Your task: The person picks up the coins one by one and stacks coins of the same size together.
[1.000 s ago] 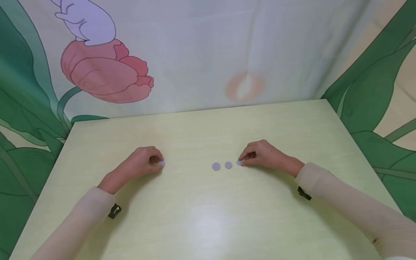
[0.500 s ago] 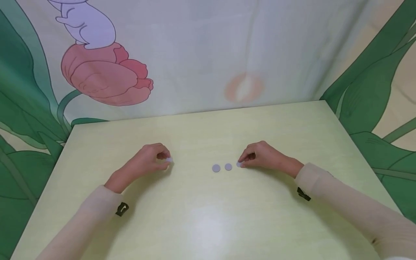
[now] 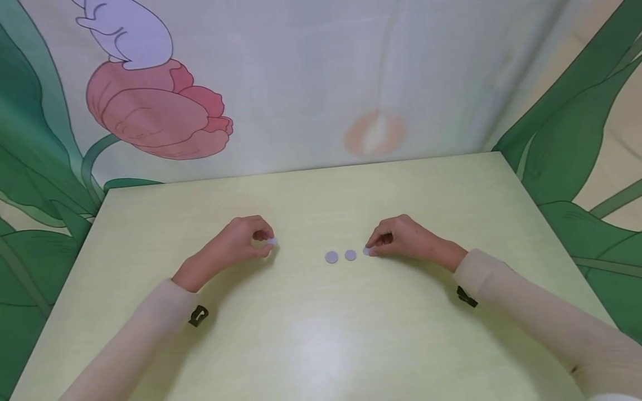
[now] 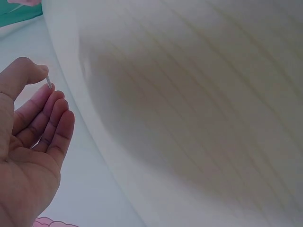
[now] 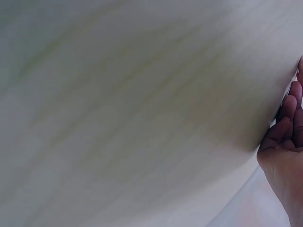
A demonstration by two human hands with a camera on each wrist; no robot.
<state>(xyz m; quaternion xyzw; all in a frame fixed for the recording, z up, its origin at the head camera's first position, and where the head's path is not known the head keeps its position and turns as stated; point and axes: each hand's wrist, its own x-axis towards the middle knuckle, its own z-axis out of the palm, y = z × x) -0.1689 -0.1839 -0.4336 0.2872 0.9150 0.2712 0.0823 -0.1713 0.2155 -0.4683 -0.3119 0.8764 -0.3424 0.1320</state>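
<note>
My left hand (image 3: 246, 239) pinches a silvery coin (image 3: 272, 241) between thumb and fingertips, a little above the table. In the left wrist view this coin (image 4: 49, 82) shows edge-on, thin and pale, between the thumb and index finger. Two flat grey coins lie side by side on the tabletop, a larger coin (image 3: 331, 257) and a slightly smaller coin (image 3: 350, 255). Just right of them my right hand (image 3: 401, 236) pinches a third coin (image 3: 366, 251) at the table surface, its right part hidden by the fingertips. The right wrist view shows only part of the right hand (image 5: 286, 137).
The pale wood-grain table (image 3: 321, 323) ends at a printed curtain (image 3: 291, 83) with a pink flower and green leaves. Dark clips hang beneath both sleeves, one clip (image 3: 198, 316) at the left and another clip (image 3: 467, 296) at the right.
My left hand has moved rightward and slightly away from me with its coin, toward the row. The right hand and the coins on the table stay where they were.
</note>
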